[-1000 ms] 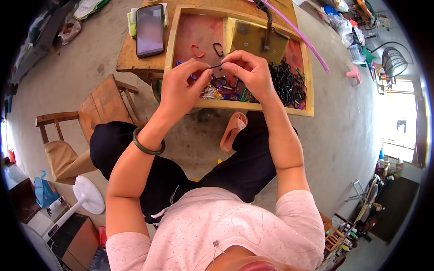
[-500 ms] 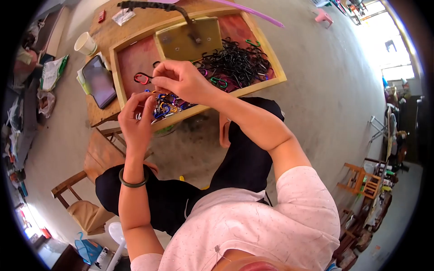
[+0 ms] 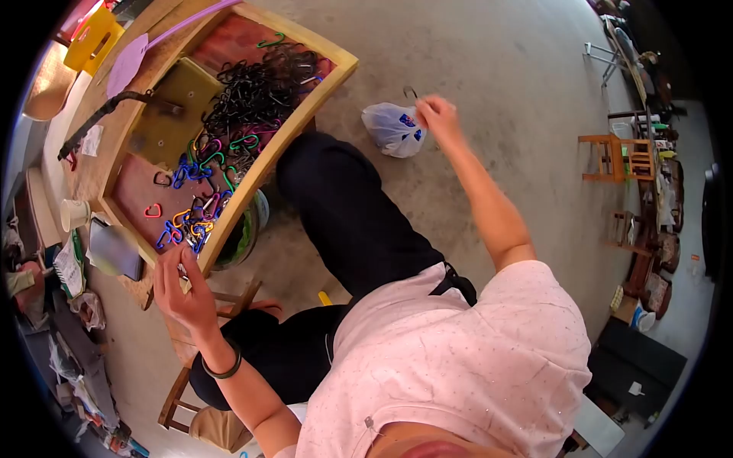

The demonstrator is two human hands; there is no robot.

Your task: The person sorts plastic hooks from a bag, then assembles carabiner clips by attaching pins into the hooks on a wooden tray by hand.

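My right hand (image 3: 439, 122) is out to the right above a white plastic bag (image 3: 393, 128) on the floor, its fingers pinched. A thin black carabiner (image 3: 410, 92) sticks out beyond the fingertips, only partly seen. My left hand (image 3: 183, 288) is at the near corner of the wooden-framed tray (image 3: 252, 177), its fingers curled in on a small shiny piece too small to name. Just beyond it lie coloured carabiners (image 3: 191, 226) in blue, gold and red. A heap of black carabiners (image 3: 256, 95) fills the tray's far right part.
A gold-coloured plate (image 3: 174, 114) lies in the tray, with a dark bendable arm (image 3: 107, 111) reaching over it. A phone (image 3: 114, 248) and a paper cup (image 3: 74, 214) are left of the tray. My knee (image 3: 324, 164) is beside the tray's near edge.
My right hand has swung from over the tray out to the right, above the bag. My left hand has drawn back toward the tray's near corner. The view has turned right.
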